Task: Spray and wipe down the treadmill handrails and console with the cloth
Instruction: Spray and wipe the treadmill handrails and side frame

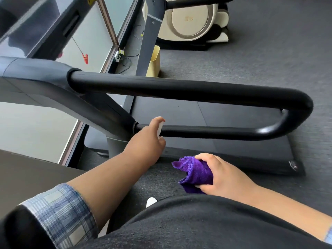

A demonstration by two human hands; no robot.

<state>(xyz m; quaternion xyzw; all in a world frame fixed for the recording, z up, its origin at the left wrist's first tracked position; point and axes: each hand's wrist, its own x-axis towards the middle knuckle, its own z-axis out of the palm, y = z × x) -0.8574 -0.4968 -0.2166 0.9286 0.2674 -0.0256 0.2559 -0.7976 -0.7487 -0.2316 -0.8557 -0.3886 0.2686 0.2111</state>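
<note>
My left hand (150, 136) grips a small white spray bottle (159, 128), held up against the lower black bar of the treadmill handrail (197, 88). The bottle is mostly hidden by my fingers. My right hand (221, 174) holds a bunched purple cloth (195, 170) low and to the right, apart from the rail. The handrail is a black padded loop that bends back on itself at the right end. The console (23, 29) is a dark slanted panel at the upper left.
The treadmill deck (224, 146) lies below the rail on grey carpet. A beige elliptical machine (194, 20) stands at the back, with a yellow bin (154, 60) beside a grey upright post. A window wall with cables runs along the left.
</note>
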